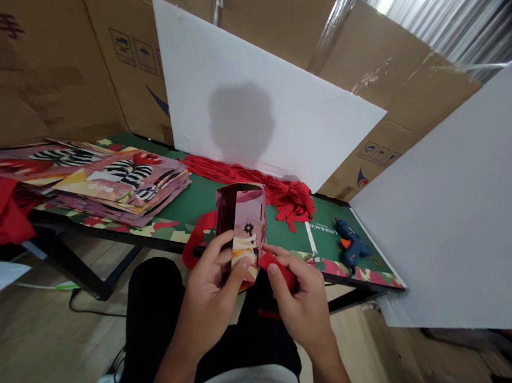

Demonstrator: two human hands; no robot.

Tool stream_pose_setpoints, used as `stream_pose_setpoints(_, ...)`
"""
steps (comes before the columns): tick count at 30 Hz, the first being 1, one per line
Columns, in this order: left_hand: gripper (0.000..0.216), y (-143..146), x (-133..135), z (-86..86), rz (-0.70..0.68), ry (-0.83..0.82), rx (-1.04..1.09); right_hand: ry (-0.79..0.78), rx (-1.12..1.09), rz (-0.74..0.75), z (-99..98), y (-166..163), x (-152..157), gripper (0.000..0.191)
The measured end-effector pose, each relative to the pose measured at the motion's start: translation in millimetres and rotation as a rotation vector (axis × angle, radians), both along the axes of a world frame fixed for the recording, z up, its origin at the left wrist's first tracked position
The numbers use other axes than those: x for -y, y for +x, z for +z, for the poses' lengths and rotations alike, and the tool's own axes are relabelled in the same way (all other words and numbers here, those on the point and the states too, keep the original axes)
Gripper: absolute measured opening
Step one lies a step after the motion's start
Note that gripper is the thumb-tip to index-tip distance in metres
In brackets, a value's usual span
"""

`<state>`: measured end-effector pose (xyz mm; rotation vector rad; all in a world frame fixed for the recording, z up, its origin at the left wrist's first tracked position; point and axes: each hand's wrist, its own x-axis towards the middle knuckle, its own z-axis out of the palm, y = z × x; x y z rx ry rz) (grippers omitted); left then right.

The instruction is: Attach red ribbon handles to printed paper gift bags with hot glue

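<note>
My left hand [212,289] is closed around a small printed cardboard box [249,215], its thumb pressing the lower front. The box is pink with a picture on it and its top end faces up at me. In my right hand [303,292] a red ribbon [269,261] is pinched between thumb and fingers, its end against the box's right side. A loop of red ribbon [194,241] shows on the box's left. Whether both red parts are one strip I cannot tell, as the box hides the middle.
Flat printed card sheets [125,182] lie stacked at the table's left, beside red fabric [1,213]. A bundle of red ribbons [291,198] runs along the back. A blue glue gun [350,246] lies at the right. White boards [254,93] and cardboard walls [57,65] enclose the table.
</note>
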<state>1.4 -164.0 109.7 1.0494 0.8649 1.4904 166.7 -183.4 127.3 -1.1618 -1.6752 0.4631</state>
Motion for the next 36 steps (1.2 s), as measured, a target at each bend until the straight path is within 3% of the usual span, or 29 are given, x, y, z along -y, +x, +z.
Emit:
stream_pose_setpoints(14, 0.056, 5, 12, -6.6, 0.027, -0.006, -0.105, 0.164, 0.204, -0.039, 10.7, -3, 6, 0.020)
stream_pose_setpoints(22, 0.050, 12, 16, -7.5, 0.040, 0.040, -0.118, 0.199, 0.309, 0.021, 20.1, 5, 12, 0.020)
stream_pose_setpoints(31, 0.047, 15, 19, -4.9, 0.036, 0.050, -0.097, 0.105, 0.317, 0.011, 26.3, 4, 13, 0.017)
stream_pose_setpoints(36, 0.043, 19, 18, -9.2, 0.037, 0.069, -0.132, -0.046, 0.296, 0.048, 33.3, 4, 13, 0.015)
